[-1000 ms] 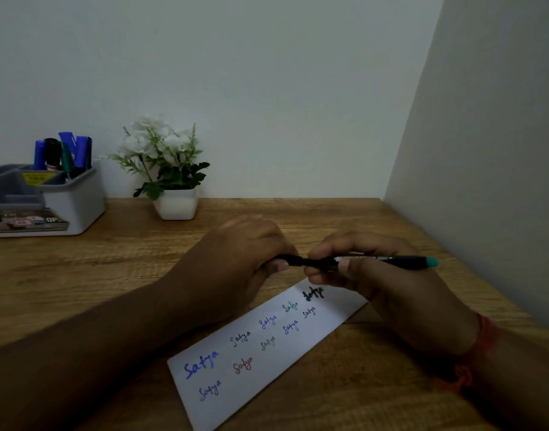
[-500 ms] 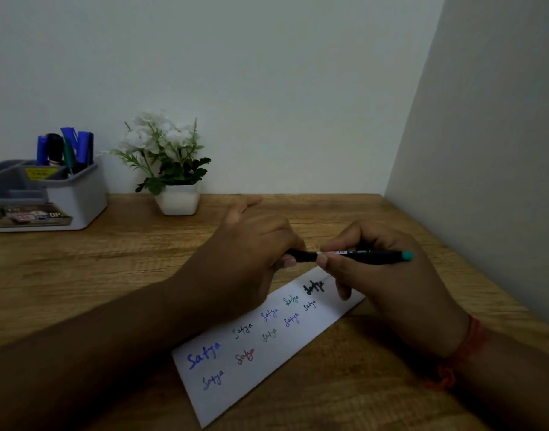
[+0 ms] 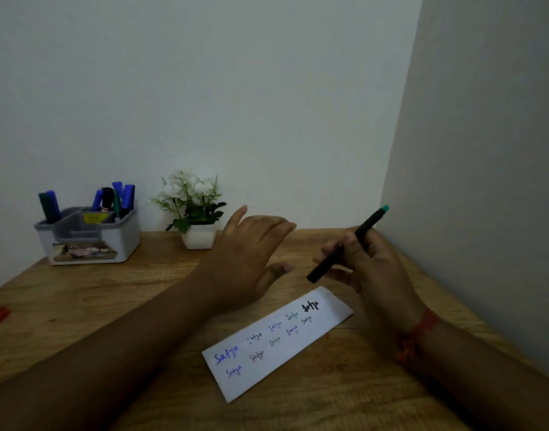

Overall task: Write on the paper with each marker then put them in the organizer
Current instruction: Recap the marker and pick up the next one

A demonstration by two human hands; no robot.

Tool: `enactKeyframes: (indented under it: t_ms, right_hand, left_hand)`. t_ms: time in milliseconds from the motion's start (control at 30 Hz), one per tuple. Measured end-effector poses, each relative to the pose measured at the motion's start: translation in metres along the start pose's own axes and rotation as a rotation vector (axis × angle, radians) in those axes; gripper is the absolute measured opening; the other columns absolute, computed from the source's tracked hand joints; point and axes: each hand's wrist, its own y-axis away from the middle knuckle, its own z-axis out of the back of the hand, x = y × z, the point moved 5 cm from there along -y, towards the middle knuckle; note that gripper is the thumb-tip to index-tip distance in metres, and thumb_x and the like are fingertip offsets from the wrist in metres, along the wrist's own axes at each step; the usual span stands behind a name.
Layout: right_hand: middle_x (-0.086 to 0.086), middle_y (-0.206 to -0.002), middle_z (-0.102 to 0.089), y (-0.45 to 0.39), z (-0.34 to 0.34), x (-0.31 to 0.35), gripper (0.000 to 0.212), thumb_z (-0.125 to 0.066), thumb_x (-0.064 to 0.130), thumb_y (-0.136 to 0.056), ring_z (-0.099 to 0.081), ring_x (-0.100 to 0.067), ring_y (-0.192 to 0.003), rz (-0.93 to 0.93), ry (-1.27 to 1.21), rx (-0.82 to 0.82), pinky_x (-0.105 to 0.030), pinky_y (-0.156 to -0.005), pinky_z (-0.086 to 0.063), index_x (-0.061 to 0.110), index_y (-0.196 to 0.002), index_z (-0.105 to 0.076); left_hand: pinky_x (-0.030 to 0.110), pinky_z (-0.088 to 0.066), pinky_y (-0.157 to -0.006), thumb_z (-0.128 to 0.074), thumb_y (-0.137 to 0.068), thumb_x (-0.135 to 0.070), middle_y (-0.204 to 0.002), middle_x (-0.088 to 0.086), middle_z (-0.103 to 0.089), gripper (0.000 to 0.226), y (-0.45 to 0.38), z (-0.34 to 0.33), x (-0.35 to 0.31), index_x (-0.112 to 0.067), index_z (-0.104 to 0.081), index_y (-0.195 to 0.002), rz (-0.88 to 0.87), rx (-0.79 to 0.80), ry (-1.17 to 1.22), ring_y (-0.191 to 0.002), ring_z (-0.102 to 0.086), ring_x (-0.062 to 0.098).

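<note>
The right hand point(image 3: 372, 269) grips a black marker point(image 3: 344, 247) with a teal end, fingers curled round its barrel; the marker tilts with the teal end up and to the right, raised above the paper point(image 3: 279, 340). The left hand point(image 3: 251, 253) hovers just beside it, fingers straight and spread, holding nothing. The paper lies slantwise on the wooden tabletop point(image 3: 111, 306) and bears repeated handwritten words in several colours. The grey-and-white organizer point(image 3: 89, 234), holding upright markers, stands at the far left, well apart, near a potted white-flowered plant point(image 3: 193, 213).
</note>
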Motion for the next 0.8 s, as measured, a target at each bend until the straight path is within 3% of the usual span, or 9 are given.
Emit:
enactKeyframes:
  t_ms: [133,267,400,467,567,700,800]
  right_hand:
    - [-0.012,-0.087,-0.071,-0.001,-0.025,0.0,0.027,-0.04,0.035,-0.104,-0.074,-0.031,-0.073,-0.138,0.22,0.199,-0.042,-0.057,-0.062,0.01,-0.11,-0.048]
    - [-0.011,-0.089,-0.071,-0.011,-0.062,-0.006,0.017,-0.052,0.027,-0.103,-0.072,-0.022,-0.07,-0.208,0.459,0.358,-0.035,-0.058,-0.061,0.015,-0.115,-0.054]
    - [-0.018,-0.095,-0.072,-0.031,-0.108,-0.015,0.017,-0.065,0.013,-0.097,-0.071,-0.009,-0.066,-0.121,0.571,0.415,-0.028,-0.062,-0.061,0.01,-0.113,-0.062]
    - [-0.019,-0.093,-0.072,-0.04,-0.134,-0.021,0.013,-0.067,0.014,-0.095,-0.071,-0.011,-0.068,-0.063,0.657,0.436,-0.027,-0.064,-0.061,0.011,-0.108,-0.065]
    - [-0.003,-0.081,-0.072,-0.056,-0.174,-0.025,0.007,-0.072,0.025,-0.092,-0.069,-0.011,-0.069,0.068,0.85,0.421,-0.028,-0.066,-0.061,0.021,-0.098,-0.07]
    - [-0.002,-0.09,-0.07,-0.077,-0.239,-0.014,0.013,-0.074,0.024,-0.089,-0.067,-0.019,-0.083,0.227,0.925,0.37,-0.035,-0.077,-0.056,0.015,-0.097,-0.07]
    - [-0.003,-0.089,-0.069,-0.096,-0.296,0.0,0.007,-0.072,0.017,-0.09,-0.064,-0.018,-0.085,0.383,0.957,0.34,-0.027,-0.076,-0.051,0.01,-0.092,-0.071]
  left_hand:
    - [0.064,-0.014,-0.115,-0.018,-0.097,-0.068,-0.162,0.007,-0.02,0.075,0.005,0.011,0.03,-0.022,-0.019,-0.155,0.115,0.091,-0.191,-0.15,-0.013,0.029]
    - [0.066,-0.006,-0.115,-0.01,-0.094,-0.073,-0.165,0.003,0.005,0.077,0.028,0.029,0.062,-0.03,0.0,-0.157,0.189,0.104,-0.299,-0.151,0.009,0.027]
    - [0.067,-0.004,-0.115,-0.011,-0.094,-0.073,-0.165,0.002,0.011,0.077,0.071,0.058,0.108,-0.03,0.004,-0.156,0.3,0.128,-0.423,-0.15,0.013,0.03]
    - [0.067,-0.004,-0.114,-0.007,-0.093,-0.074,-0.164,0.002,0.012,0.078,0.099,0.076,0.135,-0.031,0.006,-0.156,0.382,0.147,-0.485,-0.15,0.015,0.031]
    - [0.067,-0.003,-0.114,-0.005,-0.091,-0.076,-0.165,0.002,0.007,0.079,0.145,0.101,0.177,-0.032,0.006,-0.156,0.514,0.172,-0.528,-0.15,0.012,0.031]
    - [0.069,-0.005,-0.112,-0.006,-0.09,-0.078,-0.165,0.005,-0.001,0.081,0.211,0.121,0.226,-0.032,0.0,-0.156,0.723,0.261,-0.546,-0.151,0.006,0.033]
    - [0.068,0.004,-0.113,0.015,-0.079,-0.082,-0.162,0.001,0.02,0.086,0.249,0.126,0.246,-0.035,0.017,-0.152,0.825,0.267,-0.552,-0.147,0.024,0.03]
